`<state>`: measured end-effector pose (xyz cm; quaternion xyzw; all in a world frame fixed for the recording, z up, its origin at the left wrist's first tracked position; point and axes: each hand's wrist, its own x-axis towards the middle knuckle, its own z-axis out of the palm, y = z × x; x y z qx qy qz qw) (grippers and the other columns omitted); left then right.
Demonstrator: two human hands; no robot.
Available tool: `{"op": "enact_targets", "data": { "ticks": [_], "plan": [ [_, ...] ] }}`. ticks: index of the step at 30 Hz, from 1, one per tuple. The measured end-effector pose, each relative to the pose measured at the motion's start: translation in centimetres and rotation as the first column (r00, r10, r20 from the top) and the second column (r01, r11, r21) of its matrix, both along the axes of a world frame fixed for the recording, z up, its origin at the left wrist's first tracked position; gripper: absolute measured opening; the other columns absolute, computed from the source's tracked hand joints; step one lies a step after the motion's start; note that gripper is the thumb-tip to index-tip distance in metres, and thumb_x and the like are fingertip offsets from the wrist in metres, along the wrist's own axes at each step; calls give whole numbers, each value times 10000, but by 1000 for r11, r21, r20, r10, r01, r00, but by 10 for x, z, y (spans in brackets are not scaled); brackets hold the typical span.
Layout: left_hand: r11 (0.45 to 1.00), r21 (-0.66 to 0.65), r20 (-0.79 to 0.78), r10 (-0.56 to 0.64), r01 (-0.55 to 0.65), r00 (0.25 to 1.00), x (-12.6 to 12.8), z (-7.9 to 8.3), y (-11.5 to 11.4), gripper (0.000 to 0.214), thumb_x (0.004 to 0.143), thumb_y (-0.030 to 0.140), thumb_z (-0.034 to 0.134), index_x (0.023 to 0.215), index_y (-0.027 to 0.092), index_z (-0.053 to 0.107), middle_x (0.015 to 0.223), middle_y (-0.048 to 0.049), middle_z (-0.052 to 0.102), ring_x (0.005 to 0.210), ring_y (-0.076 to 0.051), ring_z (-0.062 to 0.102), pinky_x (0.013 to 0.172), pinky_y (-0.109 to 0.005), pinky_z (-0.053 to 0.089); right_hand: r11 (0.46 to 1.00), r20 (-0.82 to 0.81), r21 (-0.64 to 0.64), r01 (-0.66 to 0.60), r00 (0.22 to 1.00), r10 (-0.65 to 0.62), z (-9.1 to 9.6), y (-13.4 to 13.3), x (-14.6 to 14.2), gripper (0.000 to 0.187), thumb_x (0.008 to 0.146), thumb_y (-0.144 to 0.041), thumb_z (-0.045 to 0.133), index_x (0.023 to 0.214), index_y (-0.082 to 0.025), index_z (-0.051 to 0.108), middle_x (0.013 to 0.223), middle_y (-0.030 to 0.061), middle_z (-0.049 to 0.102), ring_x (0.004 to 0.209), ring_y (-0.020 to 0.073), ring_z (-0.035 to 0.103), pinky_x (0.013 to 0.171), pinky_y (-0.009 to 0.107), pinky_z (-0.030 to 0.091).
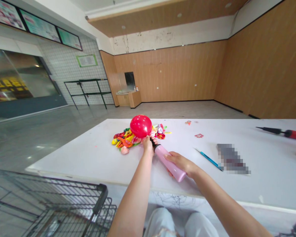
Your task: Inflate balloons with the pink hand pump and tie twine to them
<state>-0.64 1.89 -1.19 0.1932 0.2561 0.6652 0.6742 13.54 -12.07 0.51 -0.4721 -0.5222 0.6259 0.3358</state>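
A pink hand balloon pump (170, 163) with a black nozzle lies slantwise across my view above the white table. My right hand (179, 162) is wrapped round its pink barrel. At the nozzle end, my left hand (148, 144) pinches the neck of a round, inflated red balloon (141, 125); the neck itself is hidden by the fingers. Below and beside the balloon is a pile of uninflated balloons (124, 142) in yellow, orange, red and green. Paler ones, white and pink (160, 130), lie to its right.
On the white table (88, 154) lie a blue pen (209, 159), a blurred-out flat rectangle (232, 159), a small red piece (199, 135) and small orange bits (188, 122). A red-and-black pump (289, 134) is at the right edge. A black wire cart (71, 197) stands at the front left.
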Motion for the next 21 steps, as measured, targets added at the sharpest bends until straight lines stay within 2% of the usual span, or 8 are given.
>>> {"op": "enact_targets", "data": {
  "ticks": [6, 10, 15, 21],
  "plan": [
    [996, -80, 51, 44, -40, 998, -6, 10, 9, 254, 951, 214, 348, 709, 187, 418, 527, 41, 392, 360, -63, 368, 350, -158, 258, 996, -59, -29, -88, 995, 86, -2, -39, 34, 461, 791, -615, 591, 957, -207, 453, 612, -29, 583, 468, 134, 576, 421, 224, 425],
    [997, -71, 70, 38, -33, 997, -7, 12, 13, 245, 938, 263, 429, 705, 186, 425, 522, 46, 387, 363, -61, 367, 351, -156, 274, 994, -65, -82, -76, 995, 71, 1, -55, 48, 472, 779, -612, 609, 969, -212, 444, 602, -33, 577, 473, 144, 592, 416, 220, 426],
    [1000, 0, 69, 20, -21, 997, -2, 11, 7, 245, 918, 261, 485, 693, 182, 429, 550, 25, 444, 404, -70, 420, 390, -165, 332, 995, -52, -96, -27, 998, 22, 7, -40, 38, 453, 769, -599, 608, 947, -221, 434, 619, -18, 586, 477, 158, 592, 417, 245, 440],
    [997, 72, 27, -28, 26, 999, 4, 7, -6, 205, 840, 232, 601, 710, 178, 452, 567, 28, 468, 437, -76, 453, 428, -180, 372, 999, -17, -39, 30, 999, -30, 11, -6, 3, 364, 827, -515, 556, 968, -206, 425, 620, -9, 586, 481, 159, 572, 452, 270, 443]
  ]
}}
